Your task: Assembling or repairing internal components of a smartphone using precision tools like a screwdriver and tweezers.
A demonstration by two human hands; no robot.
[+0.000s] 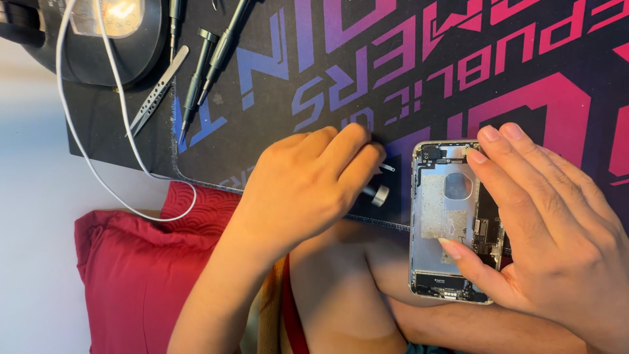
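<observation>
Left grip: left hand [308, 190] clenched around a small screwdriver [378, 193].
Right grip: right hand [550, 223] grasping the opened phone shell [445, 223] by its edges, at the mat [367, 72] edge.
Handling: light, rigid, fragile inside; hold by the frame.

Warm, fairly bright light fills the view, and a lit lamp [108, 16] glows overexposed far above and left of the left hand [308, 183]. The pale surface [29, 196] left of that hand is washed out. The right hand [550, 223] casts soft shadow on the phone [445, 223] beneath it, whose metal glints faintly; focus is sharp, edges slightly soft.
</observation>
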